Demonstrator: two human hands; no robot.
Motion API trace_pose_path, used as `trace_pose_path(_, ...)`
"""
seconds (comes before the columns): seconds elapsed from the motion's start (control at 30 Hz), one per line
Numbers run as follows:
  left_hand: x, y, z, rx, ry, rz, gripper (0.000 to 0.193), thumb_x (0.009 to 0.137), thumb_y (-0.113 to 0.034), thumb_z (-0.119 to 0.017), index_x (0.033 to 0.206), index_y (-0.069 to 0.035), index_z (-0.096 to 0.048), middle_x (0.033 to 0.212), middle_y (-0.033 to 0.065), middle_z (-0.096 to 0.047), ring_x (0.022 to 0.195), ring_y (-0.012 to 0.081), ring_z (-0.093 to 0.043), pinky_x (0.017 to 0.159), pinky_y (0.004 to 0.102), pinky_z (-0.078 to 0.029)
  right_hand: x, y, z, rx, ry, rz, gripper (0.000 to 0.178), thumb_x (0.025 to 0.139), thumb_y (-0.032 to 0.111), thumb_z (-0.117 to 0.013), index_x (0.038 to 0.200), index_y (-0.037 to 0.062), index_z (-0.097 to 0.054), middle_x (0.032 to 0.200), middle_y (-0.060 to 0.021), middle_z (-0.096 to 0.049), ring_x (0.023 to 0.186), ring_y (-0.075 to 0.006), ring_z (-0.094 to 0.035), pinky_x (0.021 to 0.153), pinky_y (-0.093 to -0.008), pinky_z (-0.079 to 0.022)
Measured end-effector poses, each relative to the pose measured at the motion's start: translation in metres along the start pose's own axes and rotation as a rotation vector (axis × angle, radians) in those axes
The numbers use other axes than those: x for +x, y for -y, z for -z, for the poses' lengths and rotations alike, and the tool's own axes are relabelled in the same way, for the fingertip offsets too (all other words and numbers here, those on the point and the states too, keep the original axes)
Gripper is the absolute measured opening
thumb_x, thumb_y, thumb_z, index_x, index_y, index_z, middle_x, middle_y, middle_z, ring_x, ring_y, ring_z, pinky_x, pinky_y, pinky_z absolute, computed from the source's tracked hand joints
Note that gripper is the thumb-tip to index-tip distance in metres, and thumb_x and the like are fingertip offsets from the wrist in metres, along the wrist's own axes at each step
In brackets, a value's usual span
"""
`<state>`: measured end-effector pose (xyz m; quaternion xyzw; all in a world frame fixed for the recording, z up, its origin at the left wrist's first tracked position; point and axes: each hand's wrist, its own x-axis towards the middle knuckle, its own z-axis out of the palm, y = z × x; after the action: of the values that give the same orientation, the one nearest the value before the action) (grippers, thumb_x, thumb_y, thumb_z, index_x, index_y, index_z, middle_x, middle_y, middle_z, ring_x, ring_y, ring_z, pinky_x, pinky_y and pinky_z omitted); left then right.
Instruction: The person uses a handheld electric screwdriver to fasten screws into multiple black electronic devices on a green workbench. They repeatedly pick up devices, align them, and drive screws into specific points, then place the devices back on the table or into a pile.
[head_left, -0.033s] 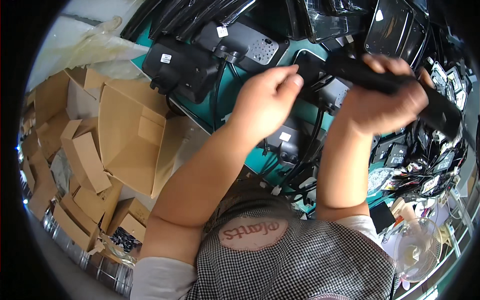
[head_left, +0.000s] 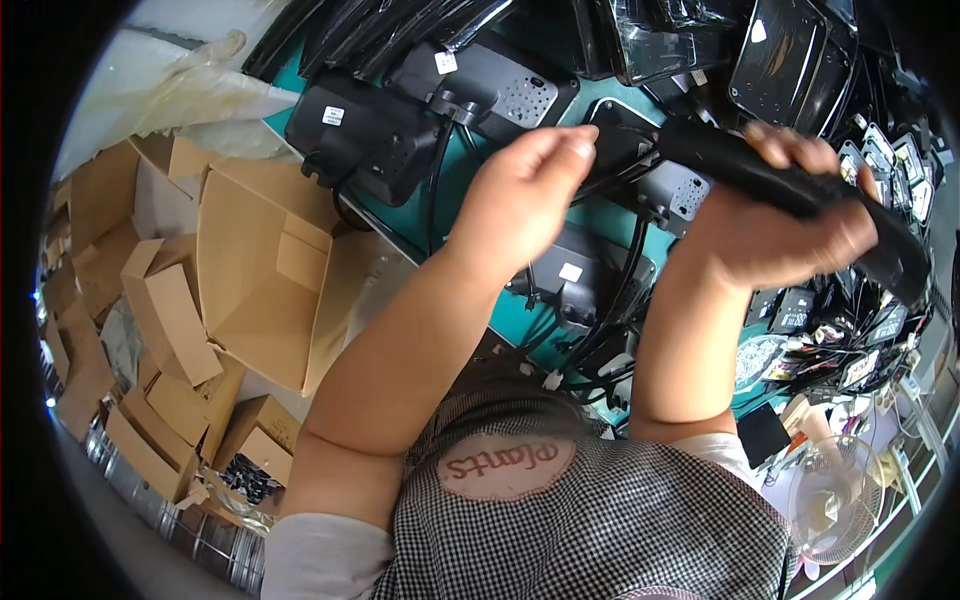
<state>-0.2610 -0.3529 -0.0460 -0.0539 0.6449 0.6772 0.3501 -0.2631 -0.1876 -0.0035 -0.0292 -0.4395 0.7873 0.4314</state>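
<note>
My right hand [head_left: 790, 225], smeared by motion, grips a long black housing [head_left: 745, 165] that slants down to the right above the bench. Thumb and fingers of my left hand [head_left: 525, 190] are pinched together near the housing's left end; what they hold, if anything, is hidden. Thin dark leads [head_left: 625, 170] show between that hand and the housing. Beneath and around my hands lie black monitor-like units with brackets and cables: one unit [head_left: 360, 135] at the left, another [head_left: 490, 90] behind my left hand, and a third [head_left: 575, 265] between my forearms.
The bench has a teal top [head_left: 400, 220]. Black plastic-wrapped parts [head_left: 660, 45] are heaped at the back. Several small devices with wires [head_left: 830, 330] crowd the right side. An open cardboard box [head_left: 265, 270] and other cartons stand left; a fan [head_left: 835, 500] is at lower right.
My right hand and the black housing have shifted slightly right and down. My left hand has moved a little to the left, its fingers still pinched.
</note>
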Motion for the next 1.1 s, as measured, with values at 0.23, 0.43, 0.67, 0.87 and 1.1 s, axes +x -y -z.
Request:
trace_pose_path(0.23,-0.021,-0.013,-0.001,-0.842,0.242,0.063,0.073,0.096,-0.055,-0.023,0.137,0.005,-0.033,0.133,0.0186,-0.045,0.126,0.0292,-0.041,0.104,0.038,-0.032,-0.023,0.053,0.003,0.092,0.003,-0.157,0.062,0.08,0.063,-0.054,0.114,0.0119,-0.051,0.078,-0.0067,-0.056,0.059,-0.0181,-0.055,0.052,-0.0333,-0.047)
trace_pose_path(0.43,-0.031,-0.016,-0.012,-0.817,0.316,0.035,0.07,0.097,-0.053,-0.023,0.138,0.003,-0.032,0.131,0.0189,-0.047,0.124,0.0288,-0.043,0.103,0.0393,-0.034,-0.033,0.049,0.004,0.098,0.01,-0.197,0.063,0.082,0.064,-0.051,0.118,0.013,-0.05,0.08,-0.007,-0.056,0.059,-0.0186,-0.054,0.054,-0.0345,-0.048)
trace_pose_path(0.67,-0.036,0.006,-0.005,-0.558,0.302,0.095,0.038,0.097,-0.026,-0.045,0.123,0.002,-0.049,0.108,0.0123,-0.06,0.098,0.0203,-0.059,0.084,0.0319,-0.048,-0.03,0.053,0.008,0.073,-0.052,-0.197,0.06,0.084,0.062,-0.048,0.117,0.0131,-0.048,0.079,-0.0066,-0.056,0.059,-0.0182,-0.054,0.055,-0.034,-0.048)
trace_pose_path(0.87,-0.038,0.006,-0.001,-0.446,0.214,0.287,0.034,0.096,-0.022,-0.048,0.118,0.003,-0.051,0.102,0.0117,-0.062,0.091,0.0207,-0.063,0.073,0.0277,-0.051,-0.029,0.054,0.01,0.054,-0.079,-0.187,0.059,0.084,0.062,-0.048,0.115,0.0125,-0.048,0.077,-0.0065,-0.055,0.058,-0.0182,-0.054,0.054,-0.0339,-0.048)
trace_pose_path(1.1,-0.036,0.001,-0.012,-0.744,0.26,0.132,0.072,0.096,-0.056,-0.023,0.137,0.003,-0.034,0.134,0.0199,-0.044,0.123,0.0276,-0.043,0.101,0.0391,-0.036,-0.039,0.047,0.014,0.043,0.022,-0.23,0.062,0.084,0.062,-0.049,0.117,0.0107,-0.046,0.079,-0.0076,-0.056,0.058,-0.0187,-0.054,0.053,-0.0338,-0.048)
